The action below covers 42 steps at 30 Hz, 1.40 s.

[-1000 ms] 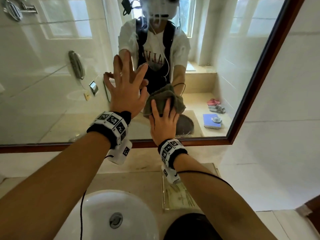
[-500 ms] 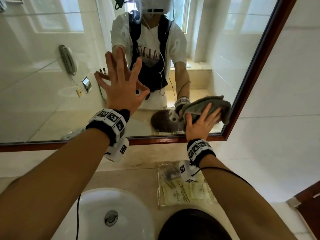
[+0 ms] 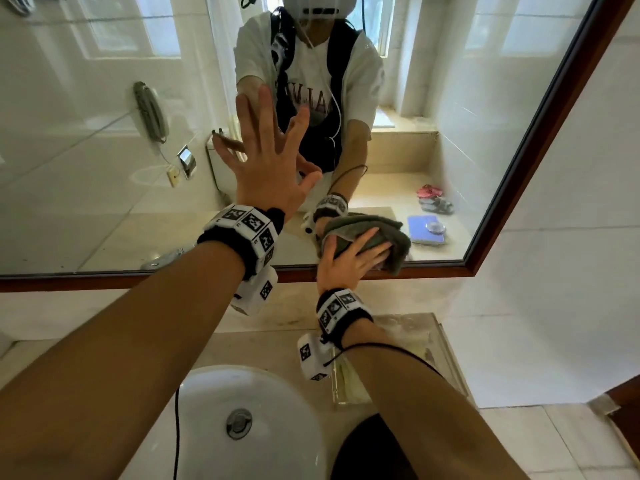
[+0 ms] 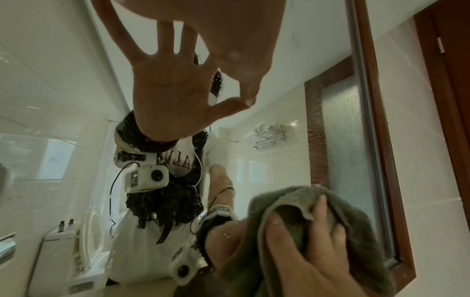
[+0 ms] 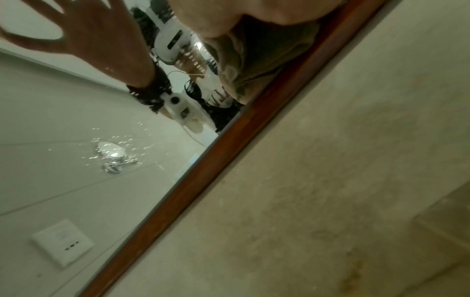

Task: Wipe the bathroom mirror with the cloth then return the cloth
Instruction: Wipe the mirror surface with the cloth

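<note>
The mirror [image 3: 104,168] has a brown wooden frame [image 3: 519,168]. My left hand [image 3: 266,161] lies flat on the glass with its fingers spread and holds nothing; the left wrist view shows this hand [image 4: 241,50] meeting its reflection. My right hand [image 3: 353,261] presses a bunched grey-green cloth [image 3: 394,244] on the glass just above the bottom frame, left of the lower right corner. Its fingers bend over the cloth's folds. In the left wrist view that right hand [image 4: 305,251] grips the cloth [image 4: 356,231]. The cloth [image 5: 254,60] sits beside the frame [image 5: 203,160] in the right wrist view.
Below the mirror runs a beige counter [image 3: 242,341] with a white basin [image 3: 277,410]. To the basin's right lies a clear tray [image 3: 446,355] with packets in it. A dark round object [image 3: 374,452] is at the bottom edge. White tiled wall fills the right side.
My right hand swept the cloth from the mirror's middle to the lower right corner, then back left and lower along the bottom frame. The left hand stayed flat on the glass.
</note>
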Each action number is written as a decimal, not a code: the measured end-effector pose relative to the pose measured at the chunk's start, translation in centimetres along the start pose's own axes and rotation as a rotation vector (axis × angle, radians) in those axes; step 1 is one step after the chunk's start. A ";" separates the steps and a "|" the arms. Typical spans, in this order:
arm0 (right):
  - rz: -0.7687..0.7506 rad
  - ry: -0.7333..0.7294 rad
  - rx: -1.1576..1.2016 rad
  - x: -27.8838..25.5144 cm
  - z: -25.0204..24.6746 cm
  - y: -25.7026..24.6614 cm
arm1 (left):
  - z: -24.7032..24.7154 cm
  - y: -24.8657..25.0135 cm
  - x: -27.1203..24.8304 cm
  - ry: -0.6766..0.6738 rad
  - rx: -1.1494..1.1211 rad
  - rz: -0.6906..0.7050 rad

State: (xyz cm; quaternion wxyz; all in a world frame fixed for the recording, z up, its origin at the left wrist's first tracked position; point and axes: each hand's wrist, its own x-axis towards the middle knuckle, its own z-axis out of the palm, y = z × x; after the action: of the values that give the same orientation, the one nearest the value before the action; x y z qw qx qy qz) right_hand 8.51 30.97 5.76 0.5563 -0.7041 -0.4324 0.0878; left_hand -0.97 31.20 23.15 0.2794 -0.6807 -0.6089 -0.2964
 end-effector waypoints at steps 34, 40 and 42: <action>0.352 0.037 0.207 3.6 -2.9 -0.5 | -1.4 -3.0 -0.4 -0.042 0.022 -0.013; 0.511 -0.012 0.268 -1.7 1.8 -7.1 | -2.0 -8.8 -1.4 -0.065 0.047 -0.102; 0.500 -0.025 0.300 -3.5 3.2 -8.8 | -1.9 -10.1 -1.8 -0.078 0.040 -0.114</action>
State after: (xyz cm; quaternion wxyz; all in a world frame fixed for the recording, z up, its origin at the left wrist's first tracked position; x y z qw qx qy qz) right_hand -0.06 30.79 10.92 0.6101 -0.6974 -0.2346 0.2938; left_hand -11.32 29.66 23.24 0.2517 -0.6504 -0.6629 -0.2725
